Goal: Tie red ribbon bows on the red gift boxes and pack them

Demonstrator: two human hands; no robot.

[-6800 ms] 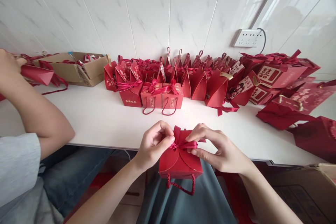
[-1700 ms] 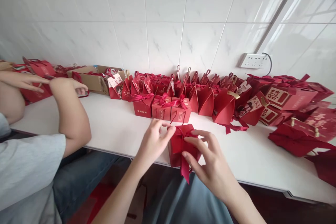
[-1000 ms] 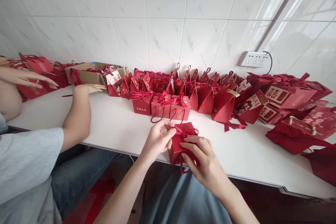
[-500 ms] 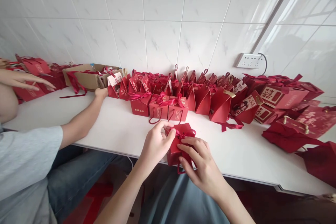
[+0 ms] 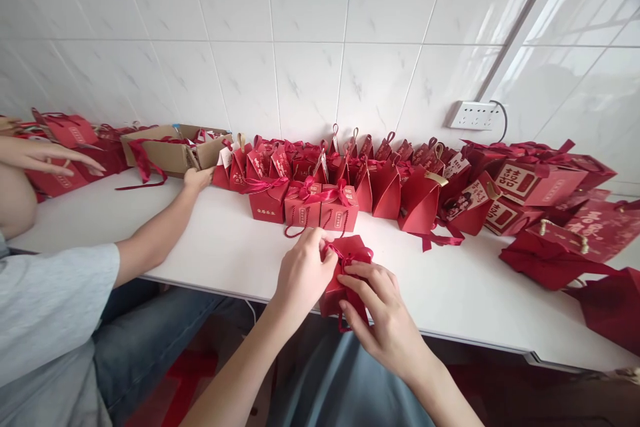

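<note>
A small red gift box (image 5: pixel 331 298) stands at the front edge of the white table, right before me. Across its top runs a dark red ribbon (image 5: pixel 346 256) tied in a bow. My left hand (image 5: pixel 304 275) pinches the ribbon's left loop between thumb and fingertips. From the right, my right hand (image 5: pixel 387 312) holds the box, its fingers over the top and right side and touching the bow. A cord handle hangs at the box's near side. Just behind stand finished-looking red boxes with bows (image 5: pixel 303 208), side by side.
Rows of pointed red boxes (image 5: pixel 385 190) line the wall. More red boxes and bags (image 5: pixel 540 187) are stacked at right, below a power strip (image 5: pixel 479 116). At left, a co-worker's hand (image 5: pixel 199 177) touches a cardboard box (image 5: pixel 175 155) of ribbons; another person's hand (image 5: pixel 75 155) is farther left.
My left hand has turned slightly, with its fingers closing further on the ribbon loop. My right hand stays in place. The co-worker's hand beside the cardboard box has shifted a little to the right.
</note>
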